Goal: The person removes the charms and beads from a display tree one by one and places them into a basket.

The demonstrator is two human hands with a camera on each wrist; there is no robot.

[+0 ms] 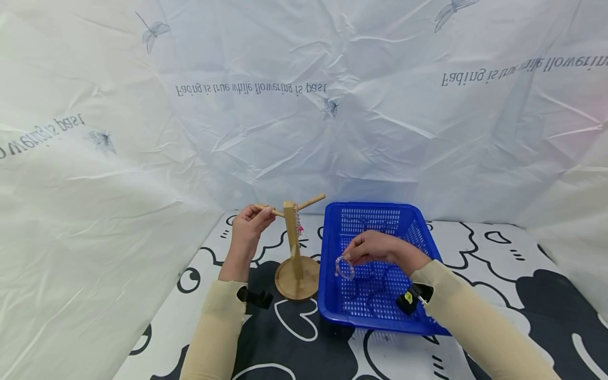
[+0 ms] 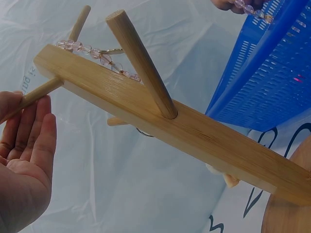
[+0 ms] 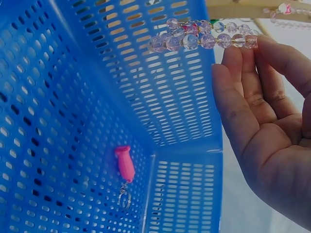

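My left hand [image 1: 250, 224] pinches the left peg [image 2: 41, 92] of a wooden stand [image 1: 292, 237] between thumb and fingers. A beaded bracelet [image 2: 92, 52] with a pink charm hangs on the stand's far peg [image 1: 312, 201]. My right hand [image 1: 375, 247] pinches a second bracelet [image 3: 194, 41] of clear pinkish beads, held above the blue basket's left side. In the right wrist view that bracelet dangles from the thumb and fingertips, against the basket wall.
The blue basket [image 1: 332, 311] stands right of the stand's round base [image 1: 280, 282]. A pink keychain [image 3: 125, 164] with a metal ring lies inside it. A patterned black-and-white cloth [image 1: 299, 353] covers the table, and a white printed sheet [image 1: 285, 137] hangs behind.
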